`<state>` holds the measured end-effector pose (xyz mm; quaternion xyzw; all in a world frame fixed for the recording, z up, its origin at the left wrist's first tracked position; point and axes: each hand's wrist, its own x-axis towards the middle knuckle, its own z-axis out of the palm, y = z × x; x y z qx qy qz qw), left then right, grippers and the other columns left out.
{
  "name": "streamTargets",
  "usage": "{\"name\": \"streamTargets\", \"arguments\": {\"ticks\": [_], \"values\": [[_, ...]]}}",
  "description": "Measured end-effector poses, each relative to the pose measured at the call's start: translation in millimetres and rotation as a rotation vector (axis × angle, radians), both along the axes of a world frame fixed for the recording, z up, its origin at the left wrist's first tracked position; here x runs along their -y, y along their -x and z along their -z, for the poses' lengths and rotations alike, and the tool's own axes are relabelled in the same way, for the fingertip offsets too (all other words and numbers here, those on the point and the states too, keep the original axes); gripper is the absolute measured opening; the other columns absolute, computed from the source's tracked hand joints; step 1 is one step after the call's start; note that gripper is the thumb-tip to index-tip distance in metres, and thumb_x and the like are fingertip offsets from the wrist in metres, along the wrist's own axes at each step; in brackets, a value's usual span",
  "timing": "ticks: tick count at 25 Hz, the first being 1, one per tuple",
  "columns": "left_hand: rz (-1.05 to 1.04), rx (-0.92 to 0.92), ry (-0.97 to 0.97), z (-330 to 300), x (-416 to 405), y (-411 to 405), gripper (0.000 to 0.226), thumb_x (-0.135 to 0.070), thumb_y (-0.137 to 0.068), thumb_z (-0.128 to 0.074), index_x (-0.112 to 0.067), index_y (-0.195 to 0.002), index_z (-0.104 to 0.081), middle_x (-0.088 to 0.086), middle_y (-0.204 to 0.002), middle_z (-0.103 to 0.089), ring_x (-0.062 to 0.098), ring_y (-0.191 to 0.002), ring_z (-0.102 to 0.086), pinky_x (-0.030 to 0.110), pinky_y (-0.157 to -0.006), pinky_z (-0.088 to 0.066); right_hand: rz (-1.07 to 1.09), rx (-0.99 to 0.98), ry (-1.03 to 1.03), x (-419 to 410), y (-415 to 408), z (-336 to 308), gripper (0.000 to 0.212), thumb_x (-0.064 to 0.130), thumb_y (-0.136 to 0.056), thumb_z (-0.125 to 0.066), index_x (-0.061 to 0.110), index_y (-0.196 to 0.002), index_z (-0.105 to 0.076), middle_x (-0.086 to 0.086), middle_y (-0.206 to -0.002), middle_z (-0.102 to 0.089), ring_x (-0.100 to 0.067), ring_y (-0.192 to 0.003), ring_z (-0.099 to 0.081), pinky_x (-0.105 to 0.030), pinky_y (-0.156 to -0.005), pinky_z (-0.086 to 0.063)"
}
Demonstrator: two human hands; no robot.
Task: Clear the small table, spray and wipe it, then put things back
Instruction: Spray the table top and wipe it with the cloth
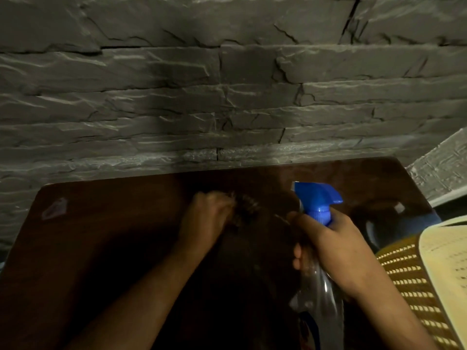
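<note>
I see my right hand (336, 246) wrapped around the neck of the spray bottle (319, 253), holding it over the right half of the small table (101, 248), blue nozzle aimed toward the stone wall (227, 84). My left hand (204, 223) is curled on a dark cloth (243, 208) (blurred, so I can't make out its shape) pressed to the tabletop near the middle. The two hands sit near each other, not touching. A woven basket (414, 281) stands at the table's right edge.
</note>
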<state>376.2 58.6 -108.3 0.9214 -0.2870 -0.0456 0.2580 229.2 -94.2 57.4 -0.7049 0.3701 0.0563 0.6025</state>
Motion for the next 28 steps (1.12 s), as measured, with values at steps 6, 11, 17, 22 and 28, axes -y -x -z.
{"name": "streamTargets", "arguments": {"ticks": [6, 11, 17, 22, 28], "values": [[0.165, 0.059, 0.053, -6.5, 94.3, 9.8, 0.021, -0.018, -0.089, -0.055, -0.017, -0.101, -0.073, 0.003, -0.105, -0.068, 0.021, -0.094, -0.062, 0.033, -0.086, -0.043, -0.006, 0.011, -0.002, 2.5, 1.6, 1.8, 0.022, 0.028, -0.086, -0.061, 0.010, -0.097, -0.059, -0.014, -0.061, -0.066, -0.029, -0.052, -0.064, -0.037, -0.058, -0.055], [0.060, 0.108, 0.050, -8.8, 34.2, -11.1, 0.021, -0.012, -0.084, -0.068, -0.016, -0.104, -0.074, 0.003, -0.109, -0.070, 0.026, -0.095, -0.063, 0.029, -0.087, -0.045, 0.037, 0.006, -0.047, 12.0, 9.0, -0.4, 0.023, 0.028, -0.086, -0.063, 0.009, -0.098, -0.058, -0.014, -0.063, -0.065, -0.029, -0.053, -0.063, -0.036, -0.056, -0.054], [0.134, 0.013, -0.003, -16.0, 45.0, 28.0, 0.025, -0.013, -0.087, -0.065, -0.018, -0.110, -0.072, 0.001, -0.117, -0.067, 0.023, -0.101, -0.058, 0.031, -0.089, -0.044, 0.023, 0.025, -0.067, 0.7, 10.0, -0.3, 0.025, 0.026, -0.086, -0.063, 0.006, -0.100, -0.058, -0.016, -0.068, -0.064, -0.026, -0.053, -0.061, -0.030, -0.052, -0.053], [-0.091, 0.094, -0.043, -12.6, -38.4, -21.5, 0.024, -0.015, -0.089, -0.062, -0.016, -0.112, -0.070, 0.004, -0.118, -0.067, 0.021, -0.108, -0.059, 0.029, -0.097, -0.036, -0.009, 0.004, -0.055, -5.5, 14.0, 2.0, 0.024, 0.029, -0.086, -0.064, 0.012, -0.100, -0.056, -0.011, -0.065, -0.063, -0.023, -0.053, -0.061, -0.027, -0.052, -0.054], [0.149, 0.051, -0.016, -12.7, -12.8, 50.5, 0.021, -0.013, -0.084, -0.066, -0.023, -0.100, -0.075, -0.002, -0.106, -0.070, 0.019, -0.096, -0.063, 0.025, -0.087, -0.043, -0.067, 0.012, -0.065, -29.9, 14.3, -2.9, 0.026, 0.028, -0.086, -0.064, 0.007, -0.100, -0.058, -0.015, -0.072, -0.065, -0.024, -0.055, -0.062, -0.027, -0.050, -0.053]]}}
